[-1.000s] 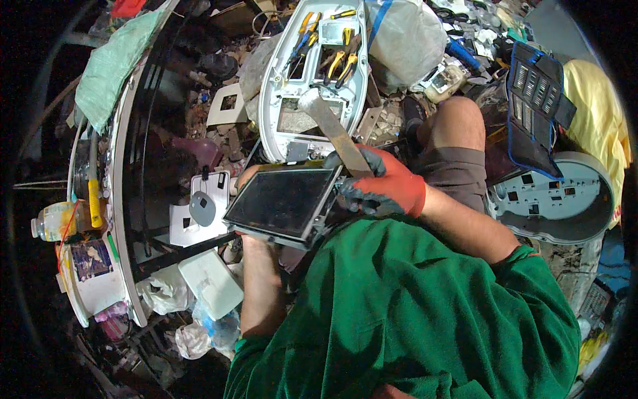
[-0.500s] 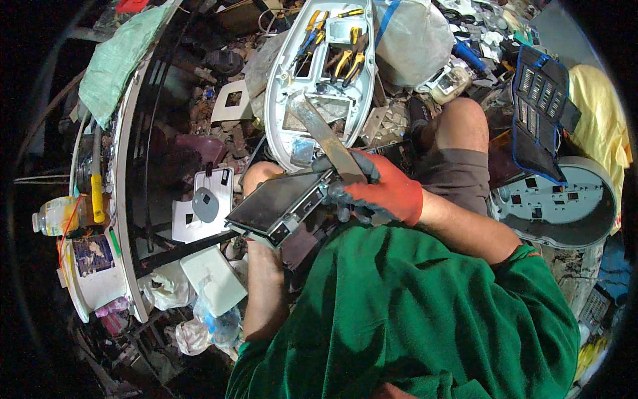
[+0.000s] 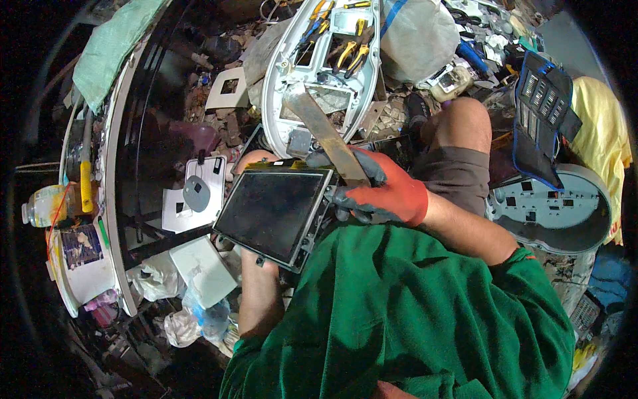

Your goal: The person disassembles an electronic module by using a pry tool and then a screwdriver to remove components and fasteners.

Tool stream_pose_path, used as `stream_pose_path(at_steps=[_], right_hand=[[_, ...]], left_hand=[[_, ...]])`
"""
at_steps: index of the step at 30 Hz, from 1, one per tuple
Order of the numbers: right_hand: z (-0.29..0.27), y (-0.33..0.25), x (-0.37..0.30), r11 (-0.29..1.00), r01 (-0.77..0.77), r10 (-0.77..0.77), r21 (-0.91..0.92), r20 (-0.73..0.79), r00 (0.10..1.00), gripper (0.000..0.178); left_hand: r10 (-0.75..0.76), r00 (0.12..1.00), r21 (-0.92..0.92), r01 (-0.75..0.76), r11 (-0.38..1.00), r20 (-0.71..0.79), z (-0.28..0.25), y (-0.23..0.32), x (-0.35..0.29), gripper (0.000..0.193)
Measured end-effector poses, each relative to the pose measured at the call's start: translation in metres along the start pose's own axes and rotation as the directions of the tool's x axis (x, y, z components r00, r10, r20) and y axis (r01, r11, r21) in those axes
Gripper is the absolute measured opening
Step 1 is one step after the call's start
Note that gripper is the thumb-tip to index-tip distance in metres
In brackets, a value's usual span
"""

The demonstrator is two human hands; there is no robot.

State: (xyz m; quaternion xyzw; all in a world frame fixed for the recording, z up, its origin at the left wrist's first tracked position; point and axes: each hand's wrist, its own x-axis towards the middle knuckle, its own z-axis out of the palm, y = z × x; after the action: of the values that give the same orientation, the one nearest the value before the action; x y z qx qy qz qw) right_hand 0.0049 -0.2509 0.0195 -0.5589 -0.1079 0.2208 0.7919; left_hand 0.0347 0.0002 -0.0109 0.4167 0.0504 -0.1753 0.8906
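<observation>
A display panel with a dark screen and metal frame (image 3: 272,214) lies tilted over my lap, its screen facing up. My left forearm (image 3: 259,296) runs up beneath the panel, which hides my left hand and its fingers. In a red and dark grey glove, my right hand (image 3: 382,189) is closed around a flat, rusty metal bar (image 3: 327,138). The bar slants up and to the left, past the panel's upper right corner. The gloved fingertips are right beside the panel's right edge; whether they press on it I cannot tell.
A long white plastic housing (image 3: 271,110) ahead holds several pliers and screwdrivers (image 3: 352,50). An unfolded bit pouch (image 3: 541,100) and a round grey housing (image 3: 565,213) stand at the right. To the left are a large dark framed panel (image 3: 149,133), white covers (image 3: 207,269) and scrap.
The display panel has turned so that its screen faces up more fully and its near edge has dropped. My right hand keeps its grip on the metal bar, nearly in place.
</observation>
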Motion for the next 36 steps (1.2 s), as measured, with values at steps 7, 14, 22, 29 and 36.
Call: stream_pose_path(at_steps=[7, 14, 22, 29, 36], right_hand=[[0.001, 0.011, -0.002, 0.98, 0.162, -0.16, -0.117, 0.023, 0.987, 0.063], [0.006, 0.008, -0.003, 0.998, 0.052, -0.052, -0.042, 0.01, 0.999, 0.062], [0.009, 0.005, 0.004, 1.0, -0.01, 0.01, 0.006, 0.071, 0.997, 0.059], [0.013, 0.008, 0.009, 0.999, -0.047, 0.048, -0.026, 0.047, 0.998, 0.056], [0.018, 0.001, 0.014, 0.998, -0.025, 0.024, 0.055, 0.016, 1.0, 0.046]], left_hand=[[-0.019, 0.998, 0.099, 0.013, 0.995, 0.056, -0.02, 0.002, -0.006, 0.04], [-0.047, 0.979, -0.174, 0.012, 0.985, -0.197, -0.016, -0.002, -0.016, 0.043], [-0.078, 0.993, -0.121, 0.067, 0.99, -0.089, -0.032, -0.011, -0.038, 0.044], [-0.09, 0.996, -0.156, 0.087, 0.984, -0.015, -0.05, -0.018, -0.041, 0.046], [-0.126, 0.984, -0.236, 0.153, 0.96, 0.124, -0.081, -0.029, -0.038, 0.048]])
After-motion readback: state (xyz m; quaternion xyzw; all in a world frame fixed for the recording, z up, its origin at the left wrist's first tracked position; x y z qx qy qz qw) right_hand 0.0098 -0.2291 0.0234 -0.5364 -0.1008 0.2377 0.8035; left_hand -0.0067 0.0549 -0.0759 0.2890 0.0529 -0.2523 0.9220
